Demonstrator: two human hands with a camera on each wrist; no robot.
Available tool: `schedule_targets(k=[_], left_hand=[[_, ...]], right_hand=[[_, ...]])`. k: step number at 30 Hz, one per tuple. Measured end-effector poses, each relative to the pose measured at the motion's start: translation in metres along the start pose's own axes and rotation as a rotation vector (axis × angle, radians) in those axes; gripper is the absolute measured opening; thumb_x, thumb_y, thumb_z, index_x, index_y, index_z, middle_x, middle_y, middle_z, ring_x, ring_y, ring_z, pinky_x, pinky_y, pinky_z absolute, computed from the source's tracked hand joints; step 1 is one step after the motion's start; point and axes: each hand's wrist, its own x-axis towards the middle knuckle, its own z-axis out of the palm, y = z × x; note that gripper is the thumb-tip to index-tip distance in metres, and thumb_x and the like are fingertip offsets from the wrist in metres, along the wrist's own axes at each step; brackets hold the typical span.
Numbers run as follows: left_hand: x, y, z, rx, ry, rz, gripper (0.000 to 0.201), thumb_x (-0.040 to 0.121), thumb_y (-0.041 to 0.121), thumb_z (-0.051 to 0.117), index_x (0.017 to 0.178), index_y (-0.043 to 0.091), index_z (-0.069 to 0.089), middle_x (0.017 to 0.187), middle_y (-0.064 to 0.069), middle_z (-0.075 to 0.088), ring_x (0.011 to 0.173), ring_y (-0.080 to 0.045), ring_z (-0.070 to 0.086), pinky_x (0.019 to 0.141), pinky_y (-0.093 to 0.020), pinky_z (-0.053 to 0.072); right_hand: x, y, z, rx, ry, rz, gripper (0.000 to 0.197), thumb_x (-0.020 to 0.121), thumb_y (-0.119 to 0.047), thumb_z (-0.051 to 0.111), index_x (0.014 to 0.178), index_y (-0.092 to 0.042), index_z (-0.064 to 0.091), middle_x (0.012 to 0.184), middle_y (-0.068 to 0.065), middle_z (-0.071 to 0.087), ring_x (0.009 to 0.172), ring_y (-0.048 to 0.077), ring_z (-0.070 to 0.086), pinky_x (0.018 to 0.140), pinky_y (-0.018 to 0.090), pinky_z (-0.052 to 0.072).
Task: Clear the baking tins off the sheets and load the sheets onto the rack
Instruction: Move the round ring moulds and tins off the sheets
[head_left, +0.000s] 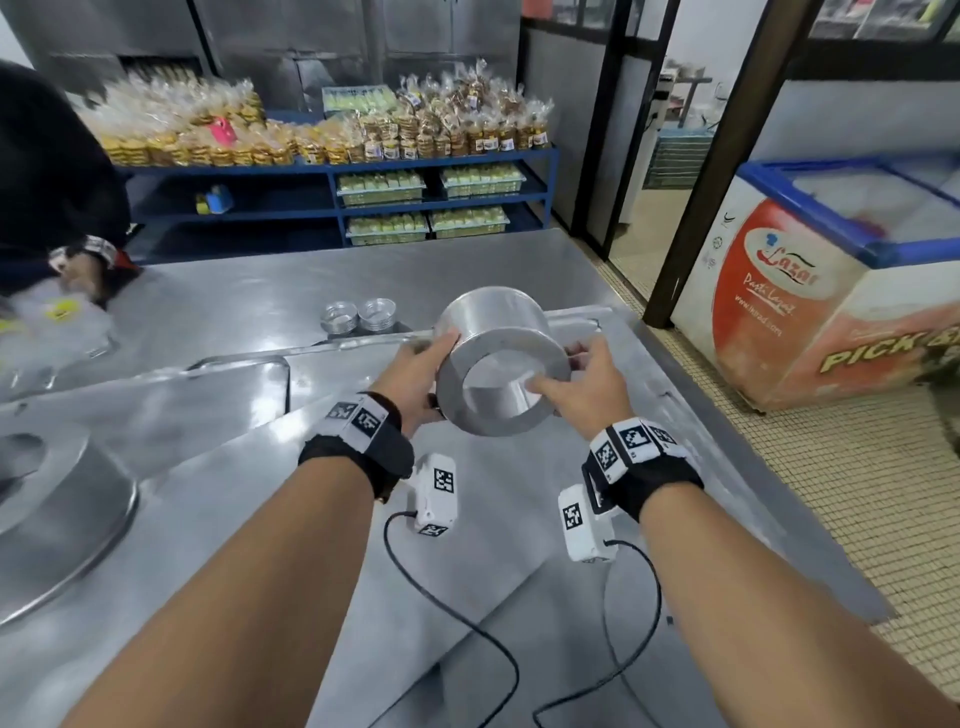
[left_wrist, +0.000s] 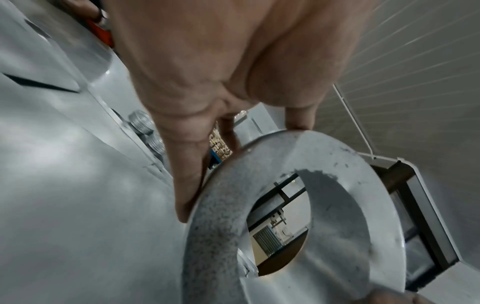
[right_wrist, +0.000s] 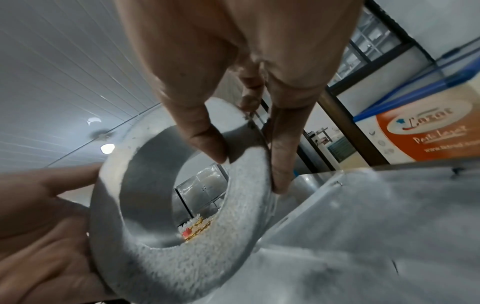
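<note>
Tin: a round metal ring tin (head_left: 501, 358) with a hole through its middle, held up in the air over the sheets, tilted so its flat holed face turns toward the person.
Left hand: the left hand (head_left: 415, 379) grips the tin's left side, its fingers (left_wrist: 187, 174) curled along the outer wall and the thumb on the rim.
Right hand: the right hand (head_left: 582, 387) pinches the tin's right edge, thumb (right_wrist: 205, 135) on the flat face by the hole, the other fingers round the outer wall.
Sheets: several metal sheets (head_left: 467, 545) overlap on the near part of the bench, some tilted; the tin touches none of them.
Second tin: a larger ring tin (head_left: 57, 499) sits on a sheet at the bench's near left edge, blurred.
Cups: two small fluted foil cups (head_left: 358, 315) stand side by side, just beyond the sheets toward the middle of the bench.
Bench: a steel bench (head_left: 249, 291) carries all of this.
Other person: at the far left corner, someone in dark sleeves has a hand (head_left: 78, 265) over clear bags.
Shelf: a blue shelf (head_left: 337, 166) beyond the bench is piled with bagged biscuits.
Freezer: a chest freezer (head_left: 810, 291) with a blue rim stands on the tiled floor off the right edge.
</note>
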Motion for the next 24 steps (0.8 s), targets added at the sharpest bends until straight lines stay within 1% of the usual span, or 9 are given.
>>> schedule_targets(k=[4, 7, 9, 11, 14, 16, 18, 21, 24], left_hand=[[-0.045, -0.030, -0.042, -0.205, -0.057, 0.063, 0.014, 0.099, 0.026, 0.058, 0.113, 0.025, 0.060, 0.107, -0.002, 0.059, 0.086, -0.025, 0.061, 0.083, -0.040, 0.050], [-0.074, -0.051, -0.069, -0.304, -0.076, 0.096, 0.025, 0.096, 0.005, 0.056, 0.103, 0.029, 0.058, 0.111, 0.002, 0.062, 0.087, -0.023, 0.060, 0.079, -0.034, 0.046], [-0.088, -0.065, -0.085, -0.275, -0.071, 0.107, 0.041, 0.084, 0.002, 0.060, 0.114, 0.029, 0.063, 0.110, 0.004, 0.065, 0.089, -0.023, 0.058, 0.078, -0.033, 0.044], [-0.100, -0.079, -0.098, -0.243, -0.068, 0.099, 0.057, 0.071, 0.008, 0.060, 0.124, 0.028, 0.063, 0.100, 0.007, 0.065, 0.090, -0.020, 0.054, 0.074, -0.033, 0.041], [-0.121, -0.093, -0.107, -0.253, -0.016, 0.066, 0.032, 0.083, 0.030, 0.062, 0.114, 0.026, 0.066, 0.098, 0.004, 0.057, 0.088, -0.018, 0.045, 0.068, -0.031, 0.032], [-0.129, -0.102, -0.113, -0.196, 0.034, 0.073, 0.039, 0.093, 0.047, 0.057, 0.119, 0.018, 0.064, 0.110, 0.000, 0.060, 0.100, -0.017, 0.053, 0.083, -0.030, 0.039], [-0.131, -0.119, -0.119, -0.128, 0.086, 0.098, 0.070, 0.081, 0.061, 0.064, 0.137, 0.020, 0.054, 0.138, -0.002, 0.051, 0.126, -0.016, 0.051, 0.109, -0.036, 0.038], [-0.143, -0.133, -0.127, -0.154, 0.128, 0.088, 0.083, 0.075, 0.043, 0.070, 0.149, 0.021, 0.041, 0.150, -0.001, 0.038, 0.135, -0.017, 0.044, 0.116, -0.039, 0.034], [-0.158, -0.140, -0.130, -0.112, 0.124, 0.106, 0.072, 0.081, 0.024, 0.061, 0.150, 0.020, 0.039, 0.148, 0.001, 0.036, 0.133, -0.018, 0.044, 0.106, -0.033, 0.041]], right_hand=[[-0.045, 0.001, 0.026, 0.210, -0.205, -0.005, 0.070, 0.066, -0.069, 0.071, 0.127, -0.038, 0.055, 0.120, -0.011, 0.064, 0.113, 0.008, 0.061, 0.105, 0.045, 0.045], [-0.074, -0.002, 0.045, 0.180, -0.217, -0.025, 0.038, 0.072, -0.080, 0.054, 0.099, -0.056, 0.066, 0.110, -0.019, 0.069, 0.111, 0.005, 0.062, 0.106, 0.045, 0.044], [-0.092, 0.001, 0.057, 0.147, -0.197, -0.035, 0.042, 0.074, -0.083, 0.048, 0.096, -0.052, 0.067, 0.106, -0.018, 0.070, 0.109, 0.008, 0.063, 0.103, 0.045, 0.046], [-0.110, 0.004, 0.068, 0.116, -0.174, -0.040, 0.052, 0.079, -0.080, 0.045, 0.103, -0.040, 0.069, 0.105, -0.015, 0.071, 0.108, 0.010, 0.063, 0.103, 0.041, 0.045], [-0.140, 0.009, 0.083, 0.093, -0.132, -0.032, 0.049, 0.092, -0.064, 0.046, 0.107, -0.024, 0.070, 0.102, -0.011, 0.070, 0.105, 0.012, 0.062, 0.097, 0.031, 0.045], [-0.158, 0.018, 0.095, 0.105, -0.119, -0.021, 0.051, 0.092, -0.061, 0.047, 0.113, -0.020, 0.069, 0.107, -0.007, 0.071, 0.107, 0.012, 0.063, 0.096, 0.031, 0.046], [-0.172, 0.028, 0.107, 0.158, -0.105, 0.012, 0.051, 0.088, -0.063, 0.053, 0.108, -0.020, 0.071, 0.105, -0.005, 0.073, 0.104, 0.016, 0.065, 0.098, 0.037, 0.048], [-0.181, 0.053, 0.122, 0.216, -0.095, 0.082, 0.047, 0.078, -0.060, 0.061, 0.102, -0.021, 0.070, 0.099, 0.001, 0.074, 0.102, 0.026, 0.066, 0.098, 0.054, 0.047], [-0.192, 0.063, 0.130, 0.215, -0.081, 0.105, 0.039, 0.072, -0.050, 0.061, 0.101, -0.025, 0.069, 0.099, -0.001, 0.073, 0.101, 0.025, 0.066, 0.096, 0.053, 0.049]])
